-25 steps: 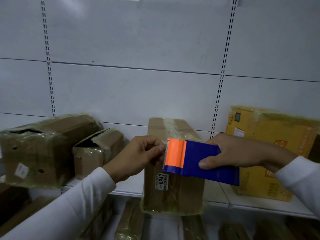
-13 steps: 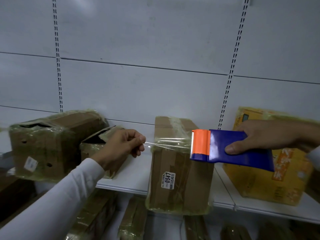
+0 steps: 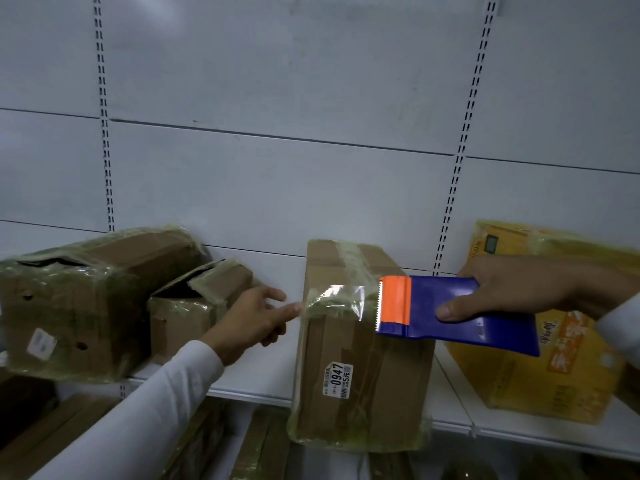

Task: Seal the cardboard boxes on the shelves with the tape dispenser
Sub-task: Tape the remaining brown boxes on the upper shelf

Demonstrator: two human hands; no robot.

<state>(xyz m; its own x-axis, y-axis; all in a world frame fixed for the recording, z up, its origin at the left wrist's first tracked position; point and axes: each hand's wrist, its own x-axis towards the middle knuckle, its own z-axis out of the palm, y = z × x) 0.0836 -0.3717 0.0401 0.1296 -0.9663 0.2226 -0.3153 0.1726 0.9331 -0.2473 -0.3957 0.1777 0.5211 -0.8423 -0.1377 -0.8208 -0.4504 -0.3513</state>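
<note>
A blue tape dispenser (image 3: 460, 311) with an orange toothed head sits at the upper right front corner of a brown cardboard box (image 3: 360, 368) that stands upright on a white shelf (image 3: 263, 382), roughly in the middle of the view. A strip of clear tape (image 3: 337, 301) stretches from the dispenser's teeth leftward across the top front edge of the box. The right hand (image 3: 519, 289) grasps the dispenser from above, fingers over its top and the thumb pressed against its blue side. The left hand (image 3: 258, 318), in a white sleeve, reaches toward the box's left edge with its fingers extended and relaxed; the index fingertip touches, or very nearly touches, the tape's end at the left corner (the blur makes contact hard to confirm). The box carries a white sticker (image 3: 337, 379) reading 0947. To the left, on the same shelf, lie two battered brown boxes (image 3: 86, 303) wrapped in tape, one leaning on the other. To the right stands a yellow printed box (image 3: 540, 379), partly behind the dispenser. A grey panelled wall (image 3: 277, 133) with slotted rails rises behind.
</note>
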